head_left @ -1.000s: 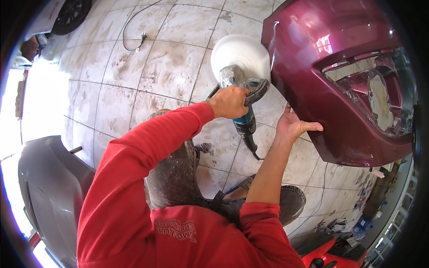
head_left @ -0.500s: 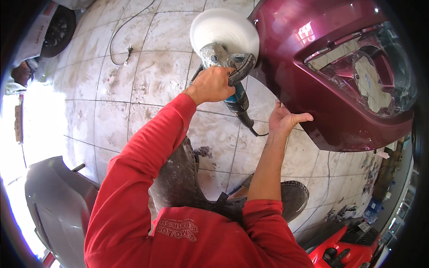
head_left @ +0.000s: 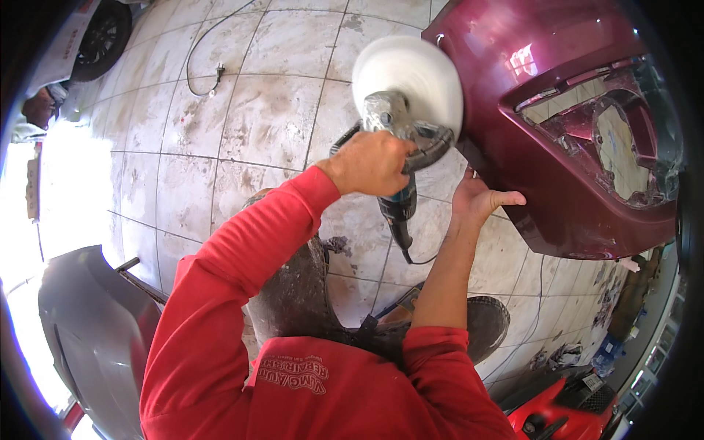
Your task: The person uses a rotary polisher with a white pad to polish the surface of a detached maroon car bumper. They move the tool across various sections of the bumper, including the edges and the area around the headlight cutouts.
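Observation:
My left hand (head_left: 374, 163) is closed round an electric polisher (head_left: 386, 114) just behind its head, beside the black loop handle. The polisher's round white pad (head_left: 411, 70) is smeared by motion, and its right rim meets the left edge of a glossy maroon car bumper (head_left: 506, 139). At the bumper's lower left edge, my right hand (head_left: 477, 199) holds it; the thumb stretches across the front face while most of the fingers are hidden behind the edge. A cord trails from the polisher's rear end toward my right forearm.
Stained white tiles (head_left: 191, 132) cover the floor, with a loose plug and cord (head_left: 218, 71) on them. A grey car panel (head_left: 99, 323) stands at lower left, a red and black car part (head_left: 561, 411) at lower right. A car wheel (head_left: 100, 40) shows at upper left.
The polisher and my left hand have shifted right and a little nearer to me, the pad moving along the bumper's edge. My right hand keeps its hold; the view has shifted slightly.

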{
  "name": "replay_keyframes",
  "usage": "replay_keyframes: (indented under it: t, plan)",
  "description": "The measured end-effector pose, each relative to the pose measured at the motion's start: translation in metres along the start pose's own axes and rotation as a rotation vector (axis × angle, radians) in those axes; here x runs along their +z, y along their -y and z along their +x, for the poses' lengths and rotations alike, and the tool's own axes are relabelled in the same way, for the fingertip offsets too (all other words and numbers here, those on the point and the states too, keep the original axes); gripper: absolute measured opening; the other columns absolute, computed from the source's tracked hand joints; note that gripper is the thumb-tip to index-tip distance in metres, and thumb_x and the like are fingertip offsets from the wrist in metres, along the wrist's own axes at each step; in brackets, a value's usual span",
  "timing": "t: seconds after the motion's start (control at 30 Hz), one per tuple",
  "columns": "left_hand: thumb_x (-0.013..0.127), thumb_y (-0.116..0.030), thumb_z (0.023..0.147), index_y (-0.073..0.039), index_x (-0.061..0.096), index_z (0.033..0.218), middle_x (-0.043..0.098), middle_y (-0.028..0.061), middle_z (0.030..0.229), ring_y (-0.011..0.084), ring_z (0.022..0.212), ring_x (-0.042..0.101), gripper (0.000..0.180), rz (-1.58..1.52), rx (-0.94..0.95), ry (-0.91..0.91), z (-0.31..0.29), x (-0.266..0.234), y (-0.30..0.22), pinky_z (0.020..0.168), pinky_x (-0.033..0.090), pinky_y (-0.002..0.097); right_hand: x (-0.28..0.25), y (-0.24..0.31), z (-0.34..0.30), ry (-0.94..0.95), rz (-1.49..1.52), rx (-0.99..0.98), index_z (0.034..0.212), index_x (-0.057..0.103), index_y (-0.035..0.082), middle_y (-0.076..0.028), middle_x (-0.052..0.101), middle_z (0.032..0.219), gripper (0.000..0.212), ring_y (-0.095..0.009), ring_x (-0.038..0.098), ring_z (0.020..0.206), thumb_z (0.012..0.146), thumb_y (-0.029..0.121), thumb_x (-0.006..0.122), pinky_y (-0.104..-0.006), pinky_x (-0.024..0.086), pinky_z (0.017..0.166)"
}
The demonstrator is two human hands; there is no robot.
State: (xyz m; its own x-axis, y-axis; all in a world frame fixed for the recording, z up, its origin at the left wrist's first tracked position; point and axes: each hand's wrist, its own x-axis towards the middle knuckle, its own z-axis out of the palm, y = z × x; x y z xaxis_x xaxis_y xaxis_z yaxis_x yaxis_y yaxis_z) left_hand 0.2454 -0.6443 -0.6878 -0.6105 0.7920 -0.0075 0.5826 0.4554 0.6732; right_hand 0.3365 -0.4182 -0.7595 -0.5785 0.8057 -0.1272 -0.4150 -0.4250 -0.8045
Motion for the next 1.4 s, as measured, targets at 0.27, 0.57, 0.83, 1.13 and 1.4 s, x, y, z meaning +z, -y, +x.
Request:
replay_keyframes:
  t: [0.27, 0.57, 0.83, 1.13, 1.4]
  plan:
    - [0.071, -0.02, 0.078, -0.002, 0.076, 0.121, 0.075, 0.0274, 0.087, 0.0459, 0.087, 0.075, 0.047, -0.04, -0.307, -0.081, 0.031, -0.017, 0.03, 0.083, 0.061, 0.0533, 0.007, 0.0, -0.006, 0.054, 0.029, 0.019, 0.169, 0.029, 0.016, -0.002, 0.035, 0.173, 0.148, -0.024, 0.032, 0.157, 0.054, 0.104, 0.059, -0.0484, 0.027, 0.131]
    - [0.076, -0.015, 0.075, -0.001, 0.074, 0.107, 0.069, 0.0189, 0.068, 0.0419, 0.069, 0.072, 0.035, 0.001, 0.07, -0.116, 0.006, -0.012, -0.012, 0.066, 0.059, 0.0494, -0.019, -0.016, 0.014, 0.054, 0.069, 0.04, 0.165, 0.039, 0.024, 0.004, 0.048, 0.165, 0.139, -0.02, 0.042, 0.15, 0.052, 0.1, 0.065, -0.0442, 0.036, 0.124]
    - [0.078, -0.016, 0.074, -0.003, 0.071, 0.099, 0.069, 0.0162, 0.063, 0.0406, 0.066, 0.073, 0.029, -0.036, 0.149, -0.061, 0.001, -0.017, -0.041, 0.064, 0.059, 0.0492, -0.035, -0.02, 0.021, 0.016, 0.075, 0.091, 0.168, 0.032, 0.014, -0.006, 0.038, 0.172, 0.156, -0.025, 0.034, 0.157, 0.045, 0.103, 0.066, -0.0468, 0.026, 0.132]
    - [0.074, -0.019, 0.077, -0.001, 0.075, 0.116, 0.075, 0.0214, 0.078, 0.0439, 0.082, 0.074, 0.043, -0.013, -0.073, -0.102, 0.028, -0.016, 0.008, 0.077, 0.061, 0.0519, -0.009, -0.001, 0.004, 0.036, 0.025, 0.02, 0.168, 0.033, 0.017, -0.001, 0.042, 0.17, 0.146, -0.022, 0.036, 0.156, 0.054, 0.102, 0.063, -0.0439, 0.03, 0.129]
    - [0.073, -0.02, 0.078, -0.002, 0.076, 0.114, 0.074, 0.0261, 0.084, 0.0467, 0.087, 0.074, 0.04, -0.07, -0.194, -0.112, 0.032, -0.007, 0.026, 0.082, 0.06, 0.0529, -0.003, -0.001, 0.002, 0.087, 0.024, 0.01, 0.169, 0.03, 0.017, -0.001, 0.037, 0.172, 0.147, -0.022, 0.035, 0.156, 0.054, 0.103, 0.062, -0.045, 0.03, 0.129]
